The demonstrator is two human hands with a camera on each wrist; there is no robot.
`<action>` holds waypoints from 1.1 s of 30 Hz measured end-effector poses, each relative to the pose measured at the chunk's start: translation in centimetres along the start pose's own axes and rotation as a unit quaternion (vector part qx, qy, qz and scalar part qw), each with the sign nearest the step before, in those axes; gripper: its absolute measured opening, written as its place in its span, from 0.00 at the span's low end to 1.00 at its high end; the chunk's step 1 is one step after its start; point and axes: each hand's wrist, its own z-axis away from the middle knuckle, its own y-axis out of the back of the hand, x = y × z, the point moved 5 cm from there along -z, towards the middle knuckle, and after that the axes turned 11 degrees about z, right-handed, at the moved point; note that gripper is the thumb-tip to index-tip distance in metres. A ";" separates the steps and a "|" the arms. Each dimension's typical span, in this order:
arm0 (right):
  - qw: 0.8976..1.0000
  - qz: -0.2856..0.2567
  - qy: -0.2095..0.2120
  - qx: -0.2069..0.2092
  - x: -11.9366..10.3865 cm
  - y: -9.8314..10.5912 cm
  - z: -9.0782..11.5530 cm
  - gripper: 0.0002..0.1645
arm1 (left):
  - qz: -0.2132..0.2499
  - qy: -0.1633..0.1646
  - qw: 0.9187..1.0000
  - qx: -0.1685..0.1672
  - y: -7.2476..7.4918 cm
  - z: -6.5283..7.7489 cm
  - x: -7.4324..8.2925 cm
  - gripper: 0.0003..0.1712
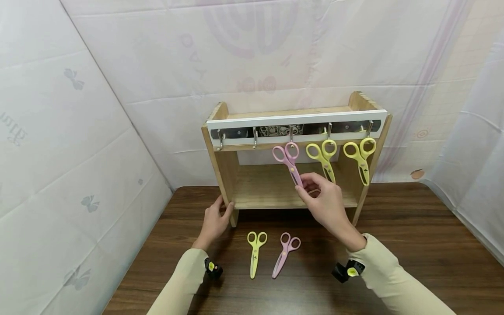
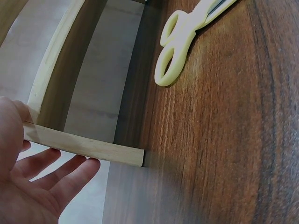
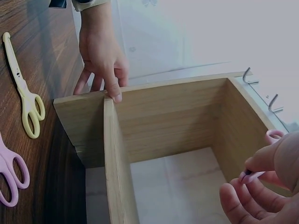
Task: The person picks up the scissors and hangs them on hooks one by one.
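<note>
My right hand (image 1: 327,202) pinches pink scissors (image 1: 289,163) near the blade end, between thumb and fingers. One handle loop is at the middle hook (image 1: 291,130) of the rail; whether the hook bears it I cannot tell. At the lower left of a wooden shelf (image 1: 260,186), my left hand (image 1: 214,221) holds the side panel, thumb on the front edge and fingers along the outside (image 2: 77,175). Two yellow scissors (image 1: 323,156) (image 1: 360,158) hang from the two hooks on the right.
Yellow scissors (image 1: 255,254) and pink scissors (image 1: 285,255) lie on the dark wooden table (image 1: 425,245) before the shelf, handles toward it. The two left hooks (image 1: 219,139) (image 1: 254,137) carry nothing. Pale patterned cloth (image 1: 165,65) covers the walls behind and beside.
</note>
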 end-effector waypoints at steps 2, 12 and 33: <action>1.000 0.000 0.000 -0.001 0.0 -0.1 0.0 0.08 | 0.001 0.000 1.000 -0.001 0.0 0.0 0.0 0.26; 1.000 0.005 -0.003 0.004 0.7 -1.0 -0.4 0.09 | 0.001 0.001 1.000 -0.001 0.0 0.0 0.0 0.27; 1.000 0.010 -0.005 -0.006 1.5 -1.9 -0.6 0.09 | -0.001 -0.002 1.000 0.000 0.0 0.0 0.1 0.26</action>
